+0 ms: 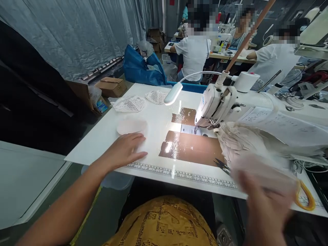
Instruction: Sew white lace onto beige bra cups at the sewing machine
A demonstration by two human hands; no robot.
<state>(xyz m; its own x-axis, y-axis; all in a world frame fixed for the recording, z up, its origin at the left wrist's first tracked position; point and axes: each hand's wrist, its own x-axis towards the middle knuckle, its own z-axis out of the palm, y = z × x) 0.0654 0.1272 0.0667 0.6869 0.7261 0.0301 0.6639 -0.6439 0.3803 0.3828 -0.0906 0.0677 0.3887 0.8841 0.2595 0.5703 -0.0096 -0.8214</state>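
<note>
My left hand point(128, 150) lies on the white table with its fingers stretched out. Its fingertips are at the near edge of a pale, rounded pad-like piece point(132, 125); whether they press on it is unclear. On the right, my right hand point(269, 201) is smeared by motion and holds a pale pink fabric piece point(263, 172), also blurred. Beside that piece, the dark blades of scissors point(221, 166) point left, and a yellow handle loop point(306, 198) shows on its other side. Two white lace pieces, a larger one point(129, 103) and a smaller one point(155, 97), lie farther back.
A white sewing machine point(217, 102) stands on the right, with brown tape point(192, 147) around its needle plate. Crumpled pale fabric point(238, 140) is heaped under its arm. A lamp point(174, 93) hangs over the table. Several people work at machines behind a blue bag point(143, 68).
</note>
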